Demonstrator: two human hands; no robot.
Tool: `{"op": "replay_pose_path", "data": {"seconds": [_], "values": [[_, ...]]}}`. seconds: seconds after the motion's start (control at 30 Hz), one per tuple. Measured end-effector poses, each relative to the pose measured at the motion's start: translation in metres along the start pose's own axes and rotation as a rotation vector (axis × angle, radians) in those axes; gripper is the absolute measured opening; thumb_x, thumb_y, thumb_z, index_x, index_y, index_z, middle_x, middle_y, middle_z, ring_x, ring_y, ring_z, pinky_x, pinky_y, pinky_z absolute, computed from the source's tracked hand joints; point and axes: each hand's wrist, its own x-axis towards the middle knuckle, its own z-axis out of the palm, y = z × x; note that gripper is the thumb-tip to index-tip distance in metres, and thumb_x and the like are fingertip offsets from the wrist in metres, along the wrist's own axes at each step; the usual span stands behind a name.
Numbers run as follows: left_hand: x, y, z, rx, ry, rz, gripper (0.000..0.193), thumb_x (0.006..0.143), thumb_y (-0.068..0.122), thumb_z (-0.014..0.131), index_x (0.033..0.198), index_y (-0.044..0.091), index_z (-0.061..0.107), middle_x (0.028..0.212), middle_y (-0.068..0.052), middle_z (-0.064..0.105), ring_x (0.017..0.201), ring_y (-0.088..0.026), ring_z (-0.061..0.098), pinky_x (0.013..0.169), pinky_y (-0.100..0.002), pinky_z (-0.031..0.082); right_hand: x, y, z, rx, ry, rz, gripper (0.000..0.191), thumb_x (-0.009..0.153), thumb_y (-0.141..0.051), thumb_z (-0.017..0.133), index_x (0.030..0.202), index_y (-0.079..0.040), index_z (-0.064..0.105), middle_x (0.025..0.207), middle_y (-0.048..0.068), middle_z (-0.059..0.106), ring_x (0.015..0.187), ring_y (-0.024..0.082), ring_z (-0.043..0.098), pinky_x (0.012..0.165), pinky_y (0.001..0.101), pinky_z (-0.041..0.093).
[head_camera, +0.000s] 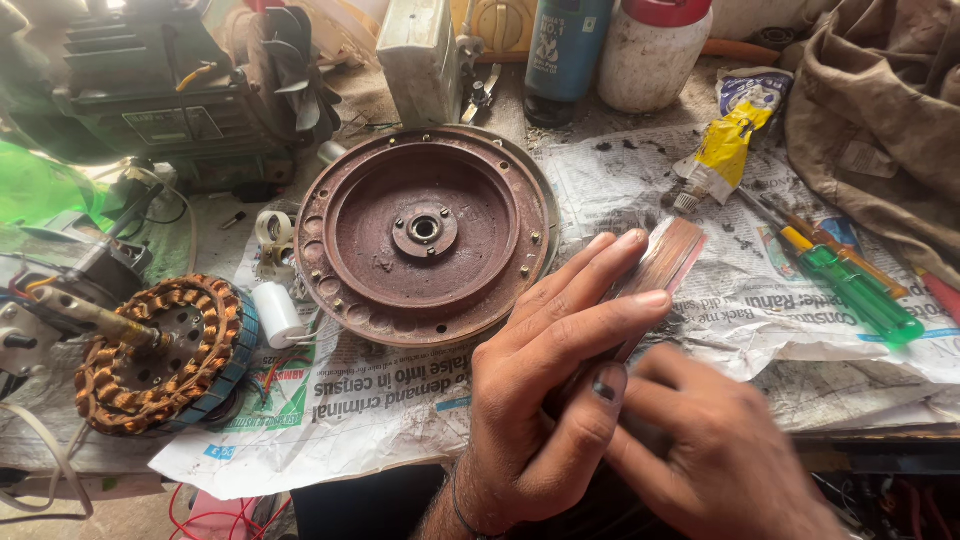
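The left hand (560, 370) grasps a flat bundle of thin copper-coloured wire strands (668, 258), with the fingers stretched along its upper face and the thumb pressed under it. The long axis of this bundle runs on a diagonal, from the lower left near the palm to the upper right, and its free end points away from the person, toward the yellow squeezed tube (722, 150). The bundle lies just right of the big round rusty-brown metal housing disc (425, 235), which I take as the landmark, and it is above the crumpled sheet of newspaper (700, 300) that covers the tabletop (60, 450). The right hand (715, 450) is blurred; it is below and right of the disc, touching the left thumb side, with fingers curled, but I cannot tell if it grips anything. Left of the disc stands a round stator with orange-copper windings and a blue rim (165, 350), and between them a small white cylinder (277, 314). Far right of the disc lie a screwdriver with transparent green handle (860, 290) and a dirty brown cloth (880, 120). Behind the disc stand a dark blue can (560, 50) and a white plastic jar with red lid (655, 45).
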Motion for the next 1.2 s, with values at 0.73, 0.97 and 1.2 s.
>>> {"op": "replay_pose_path", "data": {"seconds": [0.73,0.97,1.2], "values": [[0.001,-0.009,0.004,-0.020,0.023,0.052,0.044,0.089,0.019,0.051,0.125,0.001,0.069,0.140,-0.028,0.065,0.142,-0.037,0.063,0.120,-0.043,0.039,0.003,-0.004,0.011,0.279,0.193,-0.238,0.015,0.089,-0.021,0.066,0.095,-0.010,0.073,0.095,0.011,0.070,0.084,0.032,0.073,0.071,0.0398,0.056],[-0.004,-0.004,0.009,0.071,0.045,0.055,0.043,0.091,0.022,0.051,0.126,0.005,0.071,0.140,-0.025,0.068,0.144,-0.037,0.063,0.121,-0.044,0.037,0.003,-0.012,0.004,0.260,0.124,-0.142,0.019,0.090,-0.028,0.066,0.097,-0.013,0.075,0.098,0.011,0.072,0.085,0.033,0.074,0.071,0.0407,0.056],[-0.003,-0.002,0.013,0.072,0.061,0.051,0.044,0.098,0.031,0.048,0.126,0.006,0.071,0.142,-0.024,0.068,0.144,-0.039,0.062,0.125,-0.049,0.034,0.009,-0.020,-0.008,0.077,0.079,-0.009,0.021,0.089,-0.033,0.069,0.100,-0.019,0.079,0.101,0.010,0.074,0.089,0.033,0.073,0.077,0.0428,0.056]]}}
